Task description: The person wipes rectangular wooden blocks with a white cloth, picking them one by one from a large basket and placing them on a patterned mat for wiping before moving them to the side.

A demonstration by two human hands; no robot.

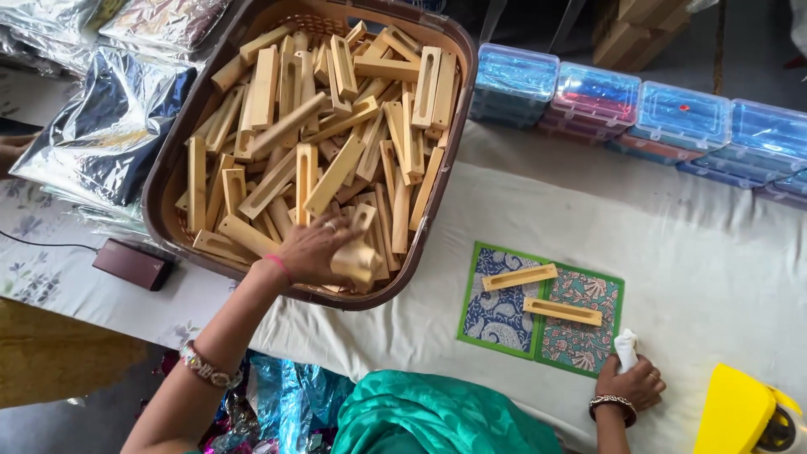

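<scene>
My left hand [315, 250] reaches into a brown basket [160, 181] heaped with several slotted wooden sticks and is closed on a wooden stick [356, 259] at the basket's near edge. My right hand [632, 382] rests on the white cloth at the lower right, gripping a small white rolled piece [625, 349]. Between the hands lies a green-edged patterned fabric mat [496, 324] with two slotted wooden sticks on it, one [519, 277] on the left and one [562, 311] on the right.
A row of clear blue and pink plastic boxes [597, 97] lines the far side of the cloth. Shiny plastic-wrapped packets [109, 126] lie left of the basket, beside a dark small box [133, 264] with a cable. A yellow tape dispenser [744, 412] sits at the lower right.
</scene>
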